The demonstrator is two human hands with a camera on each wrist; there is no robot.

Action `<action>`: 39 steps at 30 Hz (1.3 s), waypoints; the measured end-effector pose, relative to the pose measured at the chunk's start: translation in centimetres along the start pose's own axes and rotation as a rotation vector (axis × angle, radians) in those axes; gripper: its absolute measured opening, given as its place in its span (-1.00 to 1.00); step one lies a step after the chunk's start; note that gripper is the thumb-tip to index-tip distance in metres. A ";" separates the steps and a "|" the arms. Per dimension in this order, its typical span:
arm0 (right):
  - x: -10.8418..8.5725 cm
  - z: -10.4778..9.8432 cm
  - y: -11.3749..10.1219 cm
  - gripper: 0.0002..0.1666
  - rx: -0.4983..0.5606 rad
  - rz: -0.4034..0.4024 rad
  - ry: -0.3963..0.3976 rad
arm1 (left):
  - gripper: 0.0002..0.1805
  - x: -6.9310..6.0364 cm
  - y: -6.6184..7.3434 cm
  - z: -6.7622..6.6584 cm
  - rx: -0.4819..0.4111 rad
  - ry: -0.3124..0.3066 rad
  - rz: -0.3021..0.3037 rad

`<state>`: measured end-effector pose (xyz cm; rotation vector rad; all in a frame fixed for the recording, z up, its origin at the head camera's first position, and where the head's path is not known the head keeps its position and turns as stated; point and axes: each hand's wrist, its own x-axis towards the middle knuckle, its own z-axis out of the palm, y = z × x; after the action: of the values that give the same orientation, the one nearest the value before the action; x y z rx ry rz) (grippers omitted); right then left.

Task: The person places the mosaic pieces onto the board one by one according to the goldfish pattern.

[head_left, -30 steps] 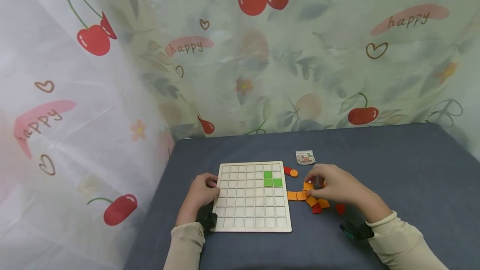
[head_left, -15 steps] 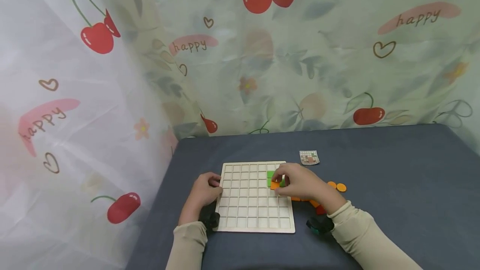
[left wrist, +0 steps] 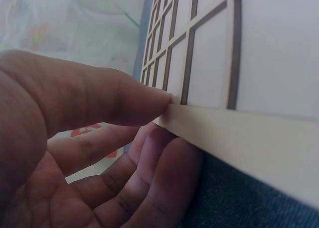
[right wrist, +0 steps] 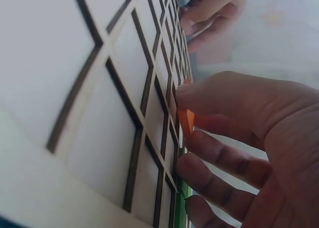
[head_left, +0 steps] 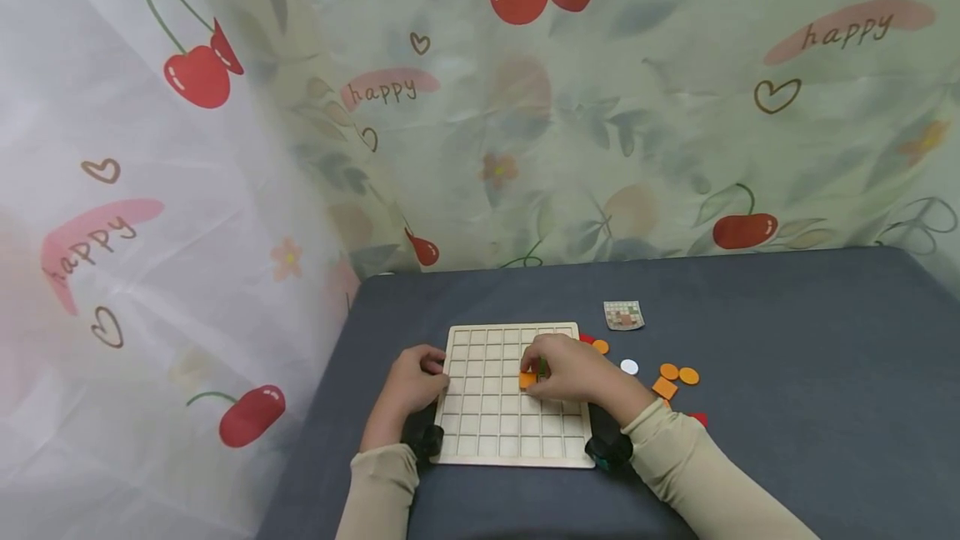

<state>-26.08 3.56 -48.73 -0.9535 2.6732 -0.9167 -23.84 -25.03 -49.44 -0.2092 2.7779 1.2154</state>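
Note:
A square wooden grid board point(head_left: 485, 443) with pale cells lies on the table. My left hand point(head_left: 414, 377) holds its left edge; in the left wrist view the thumb point(left wrist: 142, 101) lies on the rim, with the fingers curled against the side below. Over the right part of the board, my right hand point(head_left: 573, 369) pinches an orange square tile point(head_left: 527, 380) between thumb and finger. In the right wrist view that orange tile point(right wrist: 187, 121) stands tilted at the grid. Green tiles point(right wrist: 180, 208) show partly beneath the fingers; the hand hides the rest.
Right of the board lie loose orange round pieces point(head_left: 688, 376), an orange square point(head_left: 664, 388), a white disc point(head_left: 629, 367) and red pieces point(head_left: 698, 419). A small printed card point(head_left: 624, 316) lies behind them. A patterned curtain point(head_left: 600, 123) hangs behind the table.
My right hand has left the pile of loose pieces and moved left over the board, carrying an orange tile. My left hand stays at the board's left edge. The view has shifted slightly.

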 end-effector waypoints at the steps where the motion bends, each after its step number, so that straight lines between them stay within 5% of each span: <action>1: 0.0 0.0 0.0 -0.77 -0.003 0.002 0.000 | -0.58 0.0 0.0 0.0 0.002 0.002 0.002; 23: -0.8 -0.6 0.0 -0.81 -0.011 -0.024 -0.012 | -0.56 0.0 0.0 0.1 -0.012 -0.002 0.001; 39: -7.1 -6.6 3.5 -0.79 -0.064 0.090 0.056 | -0.54 0.1 -0.2 0.1 0.001 0.005 0.024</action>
<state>-24.61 13.36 -45.89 -0.8233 2.7831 -0.8558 -23.95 -25.12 -49.63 -0.1792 2.7934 1.2207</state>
